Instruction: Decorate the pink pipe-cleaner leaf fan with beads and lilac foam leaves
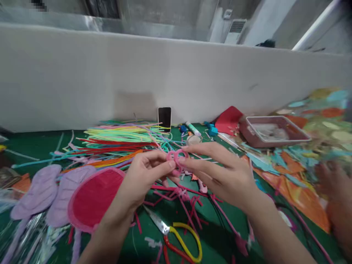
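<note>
In the head view my left hand point(154, 170) and my right hand point(222, 168) meet at the middle, above the green table. Between their fingertips is a pink pipe cleaner point(180, 154) bent into small loops. The left thumb and index finger pinch its left side; the right fingers close on its right side. Below the hands lie scissors point(187, 240) with one yellow and one red handle. Several dark pink pipe cleaner pieces point(189, 205) lie scattered just behind them. A round red and pink fan shape point(96, 198) rests beside my left forearm.
Bundled coloured pipe cleaners point(118, 135) spread along the back left, near a phone point(164, 119) leaning on the white partition point(176, 73). Two lilac shapes point(38, 190) lie left. A pink plastic box point(277, 141) stands back right. Another person's blurred hand point(335, 190) is at far right.
</note>
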A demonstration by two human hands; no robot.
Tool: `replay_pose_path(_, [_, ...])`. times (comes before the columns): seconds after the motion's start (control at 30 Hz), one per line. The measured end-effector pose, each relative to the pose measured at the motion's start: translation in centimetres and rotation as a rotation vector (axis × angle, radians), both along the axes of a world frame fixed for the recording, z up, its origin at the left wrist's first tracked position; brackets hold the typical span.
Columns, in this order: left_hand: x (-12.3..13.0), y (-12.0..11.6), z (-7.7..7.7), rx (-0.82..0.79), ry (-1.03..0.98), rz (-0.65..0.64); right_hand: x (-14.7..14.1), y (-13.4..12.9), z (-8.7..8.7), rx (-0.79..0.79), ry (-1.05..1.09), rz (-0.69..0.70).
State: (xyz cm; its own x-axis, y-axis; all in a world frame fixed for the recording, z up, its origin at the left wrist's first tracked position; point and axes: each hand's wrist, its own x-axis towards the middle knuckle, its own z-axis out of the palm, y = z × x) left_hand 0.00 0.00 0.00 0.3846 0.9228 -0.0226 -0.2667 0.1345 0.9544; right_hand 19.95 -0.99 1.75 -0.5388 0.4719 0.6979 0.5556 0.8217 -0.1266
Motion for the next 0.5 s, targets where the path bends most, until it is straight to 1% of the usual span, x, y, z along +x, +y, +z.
replay_pose_path(0.13, [0.0, 0.0, -0.1, -0.019, -0.028, -0.009, -0.1, 0.3, -0.1, -0.013, 0.073, 0.060])
replay_pose_path(0.23, [0.0, 0.0, -0.1, -0.030, -0.050, -0.029, -0.5, 0.1, -0.3, -0.061, 0.168, 0.034])
replay_pose_path(0.5, [0.1, 0.1, -0.3, 0.040, -0.036, -0.016, -1.5, -0.8, -0.3, -0.371, 0.360, -0.098])
